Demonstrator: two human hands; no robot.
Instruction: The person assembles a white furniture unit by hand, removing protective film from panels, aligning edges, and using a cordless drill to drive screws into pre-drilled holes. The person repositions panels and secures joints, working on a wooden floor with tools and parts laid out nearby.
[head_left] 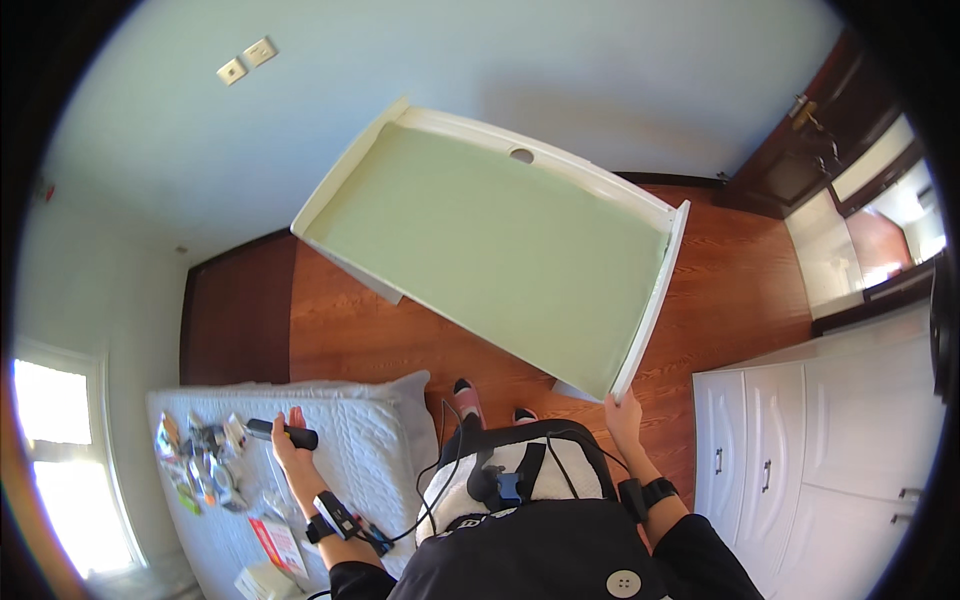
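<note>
A desk point(490, 245) with a pale green top and a raised white rim stands askew in front of me, near the blue wall. Its far rim has a round cut-out. My right hand point(622, 415) is closed on the near right corner of the white side panel. Over the bed at left, my left hand point(290, 448) is wrapped round a black cylindrical tool point(303, 438) with a thick rounded end. The tool's exact kind cannot be made out. The desk's legs are mostly hidden beneath the top.
A bed with a pale quilted cover point(350, 425) at left bears a heap of small packages point(205, 465) and a red-and-white printed sheet point(277, 545). White cabinets point(750, 440) stand at right. A dark door point(800, 150) is open at the far right. Thin black cables point(437, 468) hang by my waist.
</note>
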